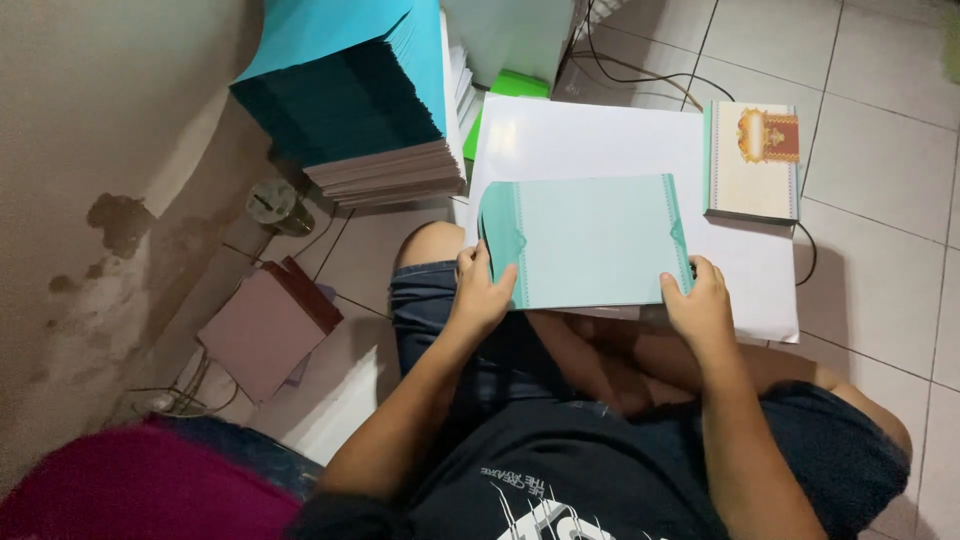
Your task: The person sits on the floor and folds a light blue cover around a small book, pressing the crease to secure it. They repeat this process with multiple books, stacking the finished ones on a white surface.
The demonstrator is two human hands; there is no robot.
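A view from above looks down on a person sitting cross-legged on a pale tiled floor (880, 150). Both hands hold one mint-green card sheet (590, 240), a wide rectangle with darker teal decorated bands near its two short ends. Its long axis runs left to right across the view, tilted very slightly, and its face is turned up towards the camera. It hovers just above the person's knees, over the near edge of a large white sheet (600, 135) lying flat on the floor.

The left hand (480, 295) grips the sheet's lower left corner, fingers curled closed around the edge with the thumb on top. The right hand (700, 300) grips the lower right corner in the same way, fingers wrapped and thumb pressed on the face. Both forearms reach forward from the body, elbows bent and apart, wrists roughly level, so the sheet is stretched between them.

Beyond the white sheet, to the right, lies a cream booklet (752, 160) with a red and gold emblem and a green border. To the upper left stands a tall stack of teal sheets (350, 90) resting on a pile of white paper. A bright green item (515, 85) shows just behind the stack. To the left, near a stained wall (90, 200), lies a dusty pink folder (265, 325), and a magenta cloth (140, 490) fills the lower left corner.
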